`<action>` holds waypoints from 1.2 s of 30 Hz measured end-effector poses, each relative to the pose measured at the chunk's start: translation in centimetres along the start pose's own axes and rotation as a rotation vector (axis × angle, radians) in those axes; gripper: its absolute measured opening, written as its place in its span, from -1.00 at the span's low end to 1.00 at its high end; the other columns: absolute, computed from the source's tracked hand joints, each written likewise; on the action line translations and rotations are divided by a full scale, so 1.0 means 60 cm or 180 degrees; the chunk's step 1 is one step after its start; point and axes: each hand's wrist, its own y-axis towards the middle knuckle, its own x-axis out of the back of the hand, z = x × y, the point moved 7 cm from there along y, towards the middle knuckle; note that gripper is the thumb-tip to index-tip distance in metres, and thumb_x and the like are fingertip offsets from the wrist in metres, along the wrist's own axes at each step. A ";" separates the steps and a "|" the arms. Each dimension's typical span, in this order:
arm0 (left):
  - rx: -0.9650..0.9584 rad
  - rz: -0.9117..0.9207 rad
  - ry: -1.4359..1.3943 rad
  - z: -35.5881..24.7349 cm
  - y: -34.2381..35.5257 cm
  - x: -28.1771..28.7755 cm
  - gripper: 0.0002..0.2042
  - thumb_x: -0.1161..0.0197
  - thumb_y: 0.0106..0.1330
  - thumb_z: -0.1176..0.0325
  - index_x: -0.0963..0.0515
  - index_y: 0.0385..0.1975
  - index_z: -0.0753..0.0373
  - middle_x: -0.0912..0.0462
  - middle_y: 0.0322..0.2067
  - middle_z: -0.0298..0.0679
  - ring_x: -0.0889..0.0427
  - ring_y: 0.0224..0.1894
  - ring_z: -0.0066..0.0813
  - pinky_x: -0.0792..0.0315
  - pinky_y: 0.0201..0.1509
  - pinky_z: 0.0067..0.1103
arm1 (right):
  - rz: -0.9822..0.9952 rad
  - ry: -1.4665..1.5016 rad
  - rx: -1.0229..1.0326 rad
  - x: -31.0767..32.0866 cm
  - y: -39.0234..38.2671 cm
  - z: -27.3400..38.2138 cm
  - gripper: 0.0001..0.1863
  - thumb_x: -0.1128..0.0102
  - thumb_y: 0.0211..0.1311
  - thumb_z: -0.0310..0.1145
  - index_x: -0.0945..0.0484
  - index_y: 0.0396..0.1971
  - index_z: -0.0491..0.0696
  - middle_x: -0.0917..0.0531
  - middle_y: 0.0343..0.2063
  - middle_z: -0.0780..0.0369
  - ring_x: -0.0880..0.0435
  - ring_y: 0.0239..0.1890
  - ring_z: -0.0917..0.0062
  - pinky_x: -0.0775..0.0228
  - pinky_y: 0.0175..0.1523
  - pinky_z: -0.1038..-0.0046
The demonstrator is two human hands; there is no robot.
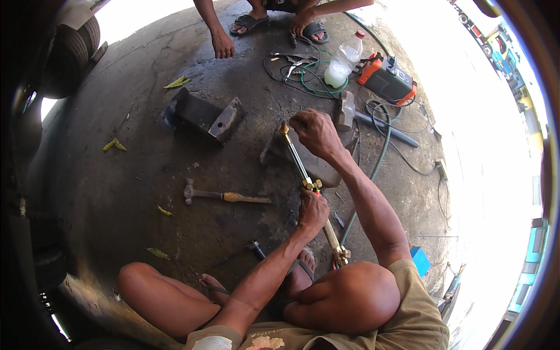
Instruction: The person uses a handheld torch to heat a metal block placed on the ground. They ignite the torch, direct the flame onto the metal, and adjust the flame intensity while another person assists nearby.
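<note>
My left hand [314, 211] is wrapped round a brass-and-steel cutting torch [297, 156] just below its valve knobs, and the torch's tip points away from me. Close beside that tip, my right hand [318, 133] is closed with its fingers curled; whatever it may hold is hidden. No flame shows at the tip. A dark metal block [318, 166] lies on the ground under the torch, partly covered by my right hand and forearm. The torch's lower end and hose run down beside my right knee.
On the ground lie a ball-peen hammer [224, 194], a channel-shaped steel piece [204, 116] and a sledgehammer [373, 119]. Farther off are a plastic bottle [344, 61], an orange-and-black welding machine [386, 79], cables and a green hose [382, 157]. Another person's hand [222, 45] hangs opposite.
</note>
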 end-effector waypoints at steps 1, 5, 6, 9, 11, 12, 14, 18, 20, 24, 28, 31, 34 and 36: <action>-0.0163 -0.0006 0.0238 -0.004 -0.002 -0.003 -0.61 -0.13 0.37 0.35 -0.40 -0.03 0.64 -0.63 -0.25 0.16 -0.71 -0.21 -0.10 -0.59 -0.18 -0.44 | 0.0006 -0.0023 -0.0014 -0.002 0.000 -0.002 -0.79 -0.22 0.23 -0.41 -0.69 -0.24 -0.21 -0.70 -0.27 0.02 -0.69 -0.19 0.12 -0.51 -0.05 0.22; -0.0661 0.0113 0.1271 0.003 0.005 -0.031 -0.69 -0.14 0.37 0.34 -0.59 -0.12 0.51 -0.61 -0.22 -0.01 -0.64 -0.18 -0.27 -0.49 -0.20 -0.52 | -0.0017 -0.0070 0.0028 -0.007 0.004 -0.002 -0.79 -0.21 0.24 -0.41 -0.70 -0.25 -0.22 -0.70 -0.27 0.01 -0.70 -0.20 0.12 -0.51 -0.05 0.22; -0.0690 0.0182 0.1339 0.003 0.007 -0.036 -0.70 -0.14 0.37 0.34 -0.61 -0.13 0.50 -0.61 -0.22 -0.02 -0.63 -0.18 -0.28 -0.47 -0.21 -0.51 | -0.0037 -0.0077 0.0048 -0.006 0.003 -0.002 -0.79 -0.20 0.24 -0.41 -0.70 -0.25 -0.21 -0.70 -0.27 0.01 -0.70 -0.20 0.12 -0.51 -0.05 0.21; -0.0778 0.0290 0.1523 0.004 0.007 -0.045 -0.70 -0.14 0.37 0.34 -0.62 -0.13 0.49 -0.61 -0.21 -0.04 -0.61 -0.19 -0.29 -0.44 -0.24 -0.50 | -0.0050 -0.0031 0.0076 -0.004 0.001 -0.002 -0.79 -0.20 0.24 -0.40 -0.70 -0.26 -0.22 -0.70 -0.29 0.01 -0.69 -0.21 0.11 -0.51 -0.05 0.21; -0.0966 0.0293 0.1806 -0.001 0.004 -0.051 -0.70 -0.14 0.37 0.34 -0.62 -0.13 0.49 -0.61 -0.21 -0.05 -0.62 -0.19 -0.30 -0.44 -0.24 -0.49 | 0.0047 -0.0079 -0.0111 -0.006 0.003 -0.012 -0.78 -0.20 0.25 -0.38 -0.70 -0.23 -0.21 -0.71 -0.28 0.01 -0.71 -0.20 0.13 -0.52 -0.05 0.23; -0.1122 0.0270 0.2033 -0.005 0.001 -0.053 -0.71 -0.14 0.36 0.35 -0.62 -0.14 0.49 -0.61 -0.21 -0.04 -0.62 -0.20 -0.30 -0.44 -0.25 -0.49 | 0.0096 -0.0102 -0.0202 -0.007 0.004 -0.017 -0.77 -0.21 0.25 -0.37 -0.70 -0.22 -0.20 -0.71 -0.27 0.01 -0.71 -0.20 0.14 -0.52 -0.05 0.23; -0.0914 0.0049 0.1574 -0.005 0.002 -0.044 -0.72 -0.16 0.35 0.36 -0.63 -0.14 0.47 -0.62 -0.23 -0.05 -0.62 -0.20 -0.31 -0.43 -0.25 -0.48 | 0.0107 0.0144 -0.0337 -0.006 0.004 -0.028 -0.74 -0.21 0.27 -0.34 -0.71 -0.18 -0.19 -0.73 -0.25 0.02 -0.73 -0.19 0.19 -0.53 -0.05 0.27; -0.0063 -0.0329 0.0075 0.020 0.007 -0.021 -0.72 -0.17 0.33 0.39 -0.60 -0.13 0.52 -0.63 -0.25 -0.04 -0.63 -0.21 -0.32 -0.43 -0.27 -0.48 | 0.0336 0.0459 -0.0768 -0.015 0.009 -0.041 -0.70 -0.22 0.30 -0.28 -0.71 -0.14 -0.17 -0.75 -0.21 0.04 -0.75 -0.19 0.29 -0.53 -0.04 0.32; -0.0374 0.0056 0.0617 0.001 0.005 -0.027 -0.70 -0.15 0.36 0.39 -0.55 -0.12 0.57 -0.62 -0.24 -0.01 -0.64 -0.22 -0.31 -0.45 -0.28 -0.50 | 0.0231 0.0530 -0.0842 -0.014 -0.002 -0.053 -0.71 -0.21 0.27 -0.27 -0.73 -0.18 -0.15 -0.75 -0.26 0.01 -0.75 -0.22 0.21 -0.54 -0.06 0.30; -0.1149 0.0174 0.1831 -0.016 -0.005 -0.034 -0.68 -0.10 0.42 0.38 -0.46 -0.10 0.63 -0.61 -0.22 0.05 -0.66 -0.27 -0.29 -0.49 -0.27 -0.57 | 0.0025 0.0489 -0.0548 -0.016 -0.012 -0.050 -0.72 -0.20 0.23 -0.29 -0.73 -0.23 -0.16 -0.74 -0.30 -0.01 -0.75 -0.27 0.15 -0.55 -0.09 0.25; -0.0448 -0.0030 0.0634 0.011 0.005 -0.024 -0.66 -0.11 0.41 0.38 -0.40 -0.05 0.61 -0.62 -0.28 0.08 -0.69 -0.29 -0.19 -0.53 -0.27 -0.52 | -0.0087 0.0026 -0.0033 -0.012 0.001 -0.014 -0.73 -0.20 0.20 -0.30 -0.73 -0.27 -0.18 -0.72 -0.34 -0.02 -0.73 -0.28 0.11 -0.54 -0.10 0.21; 0.0062 -0.0223 -0.0329 0.015 0.003 -0.006 -0.60 -0.15 0.39 0.36 -0.29 -0.04 0.65 -0.62 -0.29 0.17 -0.73 -0.25 -0.06 -0.60 -0.25 -0.42 | 0.0165 -0.0267 -0.0228 -0.014 0.011 -0.014 -0.74 -0.20 0.19 -0.32 -0.73 -0.26 -0.16 -0.72 -0.33 -0.01 -0.72 -0.27 0.11 -0.53 -0.09 0.21; 0.0331 0.0036 -0.0517 0.004 0.002 -0.004 -0.55 -0.18 0.37 0.35 -0.21 -0.05 0.66 -0.61 -0.25 0.26 -0.74 -0.22 0.03 -0.63 -0.23 -0.33 | 0.0222 -0.0488 -0.0353 -0.003 0.017 -0.020 -0.75 -0.18 0.14 -0.34 -0.74 -0.30 -0.16 -0.71 -0.38 -0.02 -0.71 -0.32 0.08 -0.53 -0.15 0.18; 0.0320 0.0023 -0.0536 0.004 0.003 -0.001 -0.56 -0.17 0.37 0.35 -0.22 -0.04 0.65 -0.61 -0.25 0.27 -0.74 -0.24 0.05 -0.64 -0.24 -0.32 | 0.0301 -0.0535 -0.0518 0.000 0.024 -0.020 -0.75 -0.17 0.10 -0.35 -0.74 -0.33 -0.16 -0.71 -0.41 -0.03 -0.70 -0.34 0.06 -0.53 -0.19 0.15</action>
